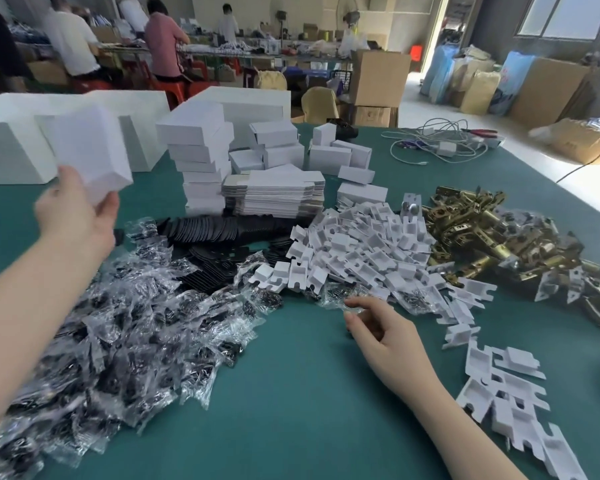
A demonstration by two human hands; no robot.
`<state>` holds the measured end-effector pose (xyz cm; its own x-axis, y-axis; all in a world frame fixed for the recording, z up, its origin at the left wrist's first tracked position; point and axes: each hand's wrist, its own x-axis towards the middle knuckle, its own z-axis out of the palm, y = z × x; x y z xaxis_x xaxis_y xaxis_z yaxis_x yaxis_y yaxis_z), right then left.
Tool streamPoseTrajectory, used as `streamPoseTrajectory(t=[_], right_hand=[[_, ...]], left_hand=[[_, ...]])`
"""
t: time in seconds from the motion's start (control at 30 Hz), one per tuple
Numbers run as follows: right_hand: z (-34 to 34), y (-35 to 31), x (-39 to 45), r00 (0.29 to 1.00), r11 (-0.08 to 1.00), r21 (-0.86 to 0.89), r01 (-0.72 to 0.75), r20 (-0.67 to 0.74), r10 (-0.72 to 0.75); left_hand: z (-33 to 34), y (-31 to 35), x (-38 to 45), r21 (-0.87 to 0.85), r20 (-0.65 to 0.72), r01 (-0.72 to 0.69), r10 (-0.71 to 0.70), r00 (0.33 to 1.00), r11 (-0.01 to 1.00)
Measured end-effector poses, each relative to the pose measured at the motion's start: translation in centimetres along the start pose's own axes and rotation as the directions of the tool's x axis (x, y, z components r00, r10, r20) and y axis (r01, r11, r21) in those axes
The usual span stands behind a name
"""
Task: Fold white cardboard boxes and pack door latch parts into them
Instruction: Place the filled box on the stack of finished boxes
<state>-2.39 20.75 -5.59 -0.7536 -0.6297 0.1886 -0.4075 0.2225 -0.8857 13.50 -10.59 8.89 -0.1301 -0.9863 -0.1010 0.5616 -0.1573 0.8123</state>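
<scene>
At the far left, the left hand is raised above the table, thumb and fingers gripping the near end of a folded white box. The box is blurred, but its long axis seems to run up and away from the hand, tilted slightly left, with its far end pointing at the large white cartons behind. Below the forearm, a heap of clear plastic bags holding dark parts spreads over the green table. Past it lie black plates, and behind those stand stacked closed boxes and a pile of flat box blanks. At centre, the right hand rests low over the table, fingers loosely curled, fingertips touching one clear bag at the near edge of a mound of white cardboard inserts. To the right lie brass door latches. White cables sit far right. In the workshop behind, people sit at long benches among brown cartons.
</scene>
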Motion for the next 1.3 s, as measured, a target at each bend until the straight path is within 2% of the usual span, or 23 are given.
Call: streamPoseTrajectory(t=[0.07, 0.17, 0.37, 0.53, 0.6, 0.67, 0.73, 0.8, 0.87, 0.9, 0.93, 1.0, 1.03, 1.07, 1.1, 1.13, 1.2, 1.27, 1.3], right_hand=[[0.0, -0.1, 0.0, 1.0, 1.0, -0.008, -0.003, -0.002, 0.003], [-0.1, -0.2, -0.1, 1.0, 1.0, -0.011, -0.008, 0.0, 0.008], [-0.2, -0.3, -0.2, 1.0, 1.0, -0.003, -0.002, -0.006, 0.002], [0.0, -1.1, -0.6, 0.996, 0.998, -0.008, 0.065, -0.063, -0.065], [0.0, -1.8, -0.7, 0.988, 0.994, 0.071, 0.086, -0.134, -0.076], [-0.2, -2.6, -0.5, 0.985, 0.953, 0.296, 0.067, -0.169, -0.017], [-0.3, -3.2, -0.3, 0.994, 0.859, 0.512, -0.016, -0.082, 0.067], [0.1, -3.2, -0.6, 0.995, 0.858, 0.506, -0.091, 0.022, 0.093], [0.4, -3.1, -1.2, 0.994, 0.902, 0.417, -0.11, 0.061, 0.093], [0.4, -3.0, -1.3, 0.991, 0.89, 0.435, -0.134, 0.081, 0.11], [0.1, -2.8, -1.3, 0.986, 0.856, 0.491, -0.164, 0.104, 0.129], [-0.7, -2.4, -1.2, 0.975, 0.762, 0.609, -0.22, 0.163, 0.151], [-0.9, -2.5, -1.2, 0.971, 0.741, 0.629, -0.234, 0.184, 0.151], [-0.8, -2.7, -1.2, 0.967, 0.737, 0.628, -0.25, 0.203, 0.155], [-0.4, -2.7, -1.2, 0.965, 0.745, 0.617, -0.255, 0.21, 0.157], [0.0, -2.8, -1.3, 0.969, 0.768, 0.595, -0.238, 0.196, 0.148], [0.9, -2.8, -1.3, 0.984, 0.82, 0.545, -0.172, 0.129, 0.12], [1.2, -2.7, -1.4, 0.989, 0.833, 0.532, -0.149, 0.096, 0.115], [1.2, -2.7, -1.4, 0.989, 0.836, 0.529, -0.146, 0.096, 0.112]], left_hand=[[-0.6, -1.0, 0.2, -0.166, -0.023, 0.149, -0.155, 0.988, 0.975], [-1.1, -2.1, 0.0, -0.055, 0.016, 0.288, -0.288, 0.958, 0.956], [-2.4, -2.7, -3.0, 0.083, 0.084, 0.324, -0.331, 0.94, 0.942], [-3.7, -3.3, -7.2, 0.301, 0.245, 0.361, -0.437, 0.865, 0.883], [-3.1, -4.2, -8.8, 0.364, 0.313, 0.325, -0.443, 0.84, 0.873], [-2.2, -5.5, -10.7, 0.462, 0.354, 0.249, -0.434, 0.829, 0.852], [-1.6, -7.7, -12.8, 0.509, 0.386, 0.207, -0.436, 0.813, 0.836], [-1.4, -10.2, -14.8, 0.552, 0.436, 0.187, -0.473, 0.766, 0.812], [-1.1, -11.8, -16.3, 0.633, 0.487, 0.118, -0.512, 0.707, 0.765], [-0.9, -12.1, -16.6, 0.659, 0.502, 0.104, -0.539, 0.676, 0.745], [-0.6, -12.0, -16.7, 0.681, 0.505, 0.121, -0.582, 0.637, 0.723], [-0.1, -10.9, -16.5, 0.75, 0.483, 0.18, -0.713, 0.508, 0.636], [0.1, -9.9, -16.2, 0.808, 0.467, 0.133, -0.761, 0.451, 0.575], [0.2, -9.0, -15.7, 0.85, 0.451, 0.057, -0.779, 0.435, 0.524], [0.2, -8.0, -15.0, 0.863, 0.448, 0.007, -0.769, 0.456, 0.506], [0.1, -7.0, -14.2, 0.848, 0.458, 0.003, -0.736, 0.499, 0.53], [-0.3, -4.7, -11.7, 0.696, 0.483, 0.162, -0.624, 0.614, 0.699], [-0.7, -2.5, -8.3, 0.294, 0.418, 0.329, -0.43, 0.8, 0.897], [-0.9, -1.6, -6.0, 0.086, 0.3, 0.313, -0.324, 0.897, 0.946]])
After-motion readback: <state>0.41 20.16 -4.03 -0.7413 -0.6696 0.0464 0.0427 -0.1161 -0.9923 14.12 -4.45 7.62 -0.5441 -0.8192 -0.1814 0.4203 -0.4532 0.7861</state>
